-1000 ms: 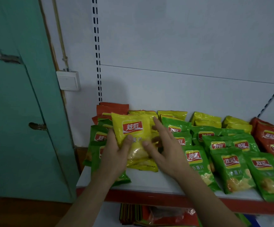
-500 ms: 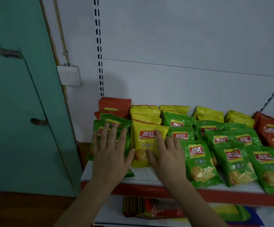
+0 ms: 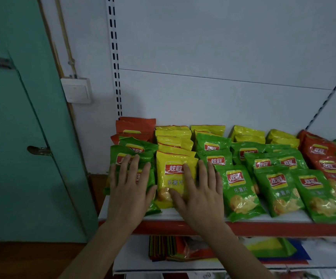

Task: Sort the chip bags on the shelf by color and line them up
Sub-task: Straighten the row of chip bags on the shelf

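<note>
Partly hidden: green bag under left hand.

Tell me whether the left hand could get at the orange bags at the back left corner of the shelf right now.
Probably yes. The left hand lies flat and empty on the green bags directly in front of the orange bags, with open space above them. Only their top edges show, though, so it would have to reach over the green stack.

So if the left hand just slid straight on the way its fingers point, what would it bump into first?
The left hand lies flat on a green chip bag, fingers pointing toward the back. Next in that line is probably the orange bags standing behind, though depth is hard to judge.
</note>
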Demonstrator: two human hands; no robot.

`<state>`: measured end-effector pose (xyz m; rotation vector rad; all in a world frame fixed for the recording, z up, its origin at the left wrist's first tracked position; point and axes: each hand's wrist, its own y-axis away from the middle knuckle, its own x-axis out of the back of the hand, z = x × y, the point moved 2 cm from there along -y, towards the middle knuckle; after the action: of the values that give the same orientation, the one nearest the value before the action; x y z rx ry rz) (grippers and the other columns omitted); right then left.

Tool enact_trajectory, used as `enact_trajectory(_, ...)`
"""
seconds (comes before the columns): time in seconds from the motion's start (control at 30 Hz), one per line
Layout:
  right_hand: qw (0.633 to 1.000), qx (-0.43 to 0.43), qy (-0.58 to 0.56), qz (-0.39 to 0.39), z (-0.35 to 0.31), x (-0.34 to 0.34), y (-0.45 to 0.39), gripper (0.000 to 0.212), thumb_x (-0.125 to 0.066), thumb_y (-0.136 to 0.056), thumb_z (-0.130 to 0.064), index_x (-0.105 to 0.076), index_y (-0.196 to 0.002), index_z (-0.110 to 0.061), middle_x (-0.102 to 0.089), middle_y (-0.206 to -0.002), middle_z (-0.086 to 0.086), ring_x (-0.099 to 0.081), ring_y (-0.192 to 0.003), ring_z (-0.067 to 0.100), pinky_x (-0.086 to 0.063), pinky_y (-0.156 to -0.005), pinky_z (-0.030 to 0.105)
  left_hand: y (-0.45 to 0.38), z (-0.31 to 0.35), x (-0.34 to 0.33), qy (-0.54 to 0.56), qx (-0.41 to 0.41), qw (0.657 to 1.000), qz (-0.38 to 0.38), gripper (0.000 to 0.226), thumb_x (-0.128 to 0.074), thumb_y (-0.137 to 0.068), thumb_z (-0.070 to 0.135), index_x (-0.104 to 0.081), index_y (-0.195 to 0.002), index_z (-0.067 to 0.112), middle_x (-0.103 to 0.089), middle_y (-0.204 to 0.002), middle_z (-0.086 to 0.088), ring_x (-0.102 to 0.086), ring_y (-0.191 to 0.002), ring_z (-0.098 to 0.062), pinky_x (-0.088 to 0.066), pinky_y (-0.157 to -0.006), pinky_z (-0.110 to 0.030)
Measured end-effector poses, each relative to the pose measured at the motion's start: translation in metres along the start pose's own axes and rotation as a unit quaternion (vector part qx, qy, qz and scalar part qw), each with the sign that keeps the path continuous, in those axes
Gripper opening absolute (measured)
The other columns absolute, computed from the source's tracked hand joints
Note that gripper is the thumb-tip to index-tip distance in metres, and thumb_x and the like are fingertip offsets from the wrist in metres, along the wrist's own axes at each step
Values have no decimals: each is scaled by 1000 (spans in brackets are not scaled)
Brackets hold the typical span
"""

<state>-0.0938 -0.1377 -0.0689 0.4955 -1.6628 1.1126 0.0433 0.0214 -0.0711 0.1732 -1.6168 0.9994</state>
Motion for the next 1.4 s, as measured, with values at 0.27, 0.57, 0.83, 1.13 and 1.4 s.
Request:
enact_trajectory(0.27, 992, -116, 22, 41, 59, 22, 16, 76, -38, -102, -62, -31, -164, -20, -29, -169, 23, -19, -159, 41, -26, -125, 61, -3, 43, 16, 86, -58, 994, 47, 60, -43, -106, 52, -46, -154, 17, -36, -167, -15, -21, -159, -35, -20, -125, -66)
enact_trajectory(0.57, 983, -168, -13, -76, 109, 10, 45, 85, -31, -94, -73, -25, -165, -26, -38, -164, 21, -37, -149, 43, -43, -115, 57, 3, 119, 8, 150, -114, 982, 24, 59, -44, -105, 49, -49, -154, 16, -41, -163, -11, -26, -158, -32, -24, -127, -58)
enact_trajectory(0.83, 980, -87, -130, 123, 122, 37, 45, 60, -58, -97, -56, -58, -147, -22, -57, -137, 9, -58, -124, 33, -55, -90, 49, -9, 180, 14, 357, 32, 931, -71, 65, -44, -104, 61, -35, -159, 26, -45, -158, 9, -42, -144, -10, -40, -116, -29)
enact_trajectory(1.13, 968, 83, -211, 104, 119, 30, 54, 53, -57, -103, -46, -54, -152, -26, -43, -162, 5, -49, -144, 29, -46, -109, 44, -23, 198, 11, 622, 291, 727, 10, 29, -56, -104, 51, -64, -128, 36, -74, -119, 14, -69, -114, -10, -56, -101, -44)
enact_trajectory(1.4, 976, -58, -210, 24, 141, 2, 0, 69, -55, -105, -48, -32, -163, -21, -44, -160, 16, -42, -145, 39, -49, -110, 57, -31, 140, 39, 496, 279, 818, 82, 34, -51, -106, 47, -61, -131, 26, -68, -112, 19, -63, -100, -1, -48, -79, -26)
